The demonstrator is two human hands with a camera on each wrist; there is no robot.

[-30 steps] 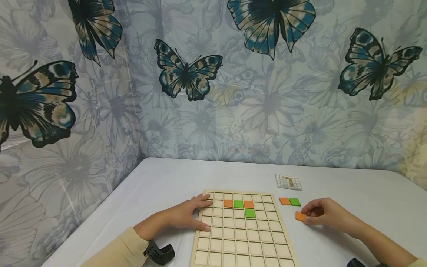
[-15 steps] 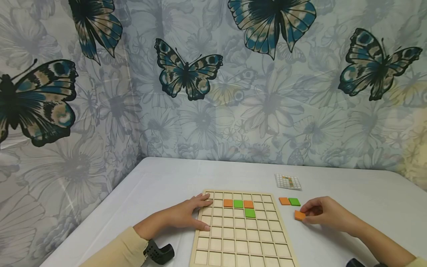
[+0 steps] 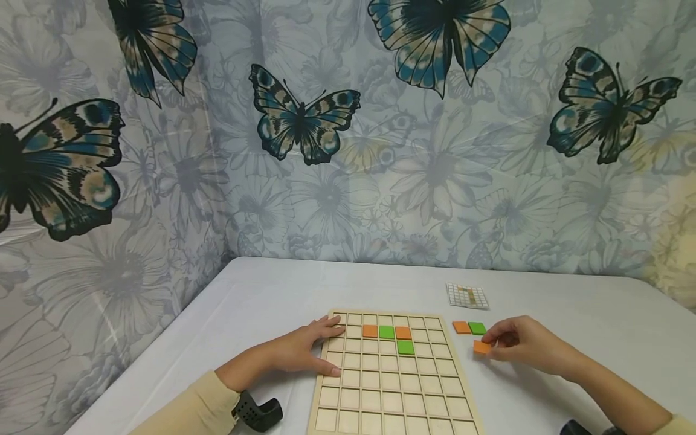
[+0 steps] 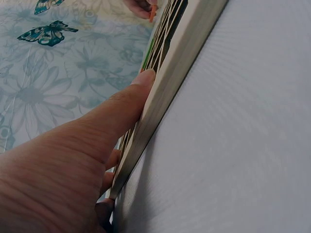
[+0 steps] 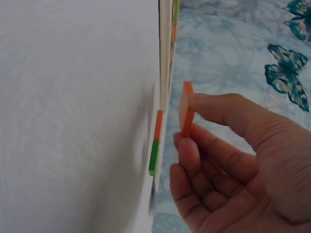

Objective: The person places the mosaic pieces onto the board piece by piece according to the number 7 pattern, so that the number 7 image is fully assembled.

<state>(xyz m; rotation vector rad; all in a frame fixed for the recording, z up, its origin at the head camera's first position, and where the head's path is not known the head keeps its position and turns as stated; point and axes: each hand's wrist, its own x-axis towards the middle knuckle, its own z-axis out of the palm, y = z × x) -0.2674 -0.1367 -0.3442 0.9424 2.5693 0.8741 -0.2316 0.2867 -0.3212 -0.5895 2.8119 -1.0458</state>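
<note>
My right hand (image 3: 530, 345) pinches an orange square tile (image 5: 186, 110) between thumb and fingers. In the right wrist view the tile stands off the white tabletop, to the right of the board's edge. Just beyond it, an orange tile (image 3: 461, 327) and a green tile (image 3: 476, 328) lie side by side on the table. My left hand (image 3: 293, 350) rests on the left edge of a wooden grid board (image 3: 387, 382), fingers spread, thumb (image 4: 121, 102) on its rim. Near the board's far end sit two orange tiles (image 3: 370, 331) and two green tiles (image 3: 405, 347) in its squares.
A small printed grid card (image 3: 467, 295) with coloured squares lies behind the loose tiles. White cloth covers the table (image 3: 304, 284). A butterfly-patterned curtain (image 3: 337, 217) hangs along the back and left. A black wrist device (image 3: 258, 412) sits by my left sleeve.
My right hand has shifted slightly left and away from me with the orange tile, closer to the loose pair. My left hand has stayed on the board.
</note>
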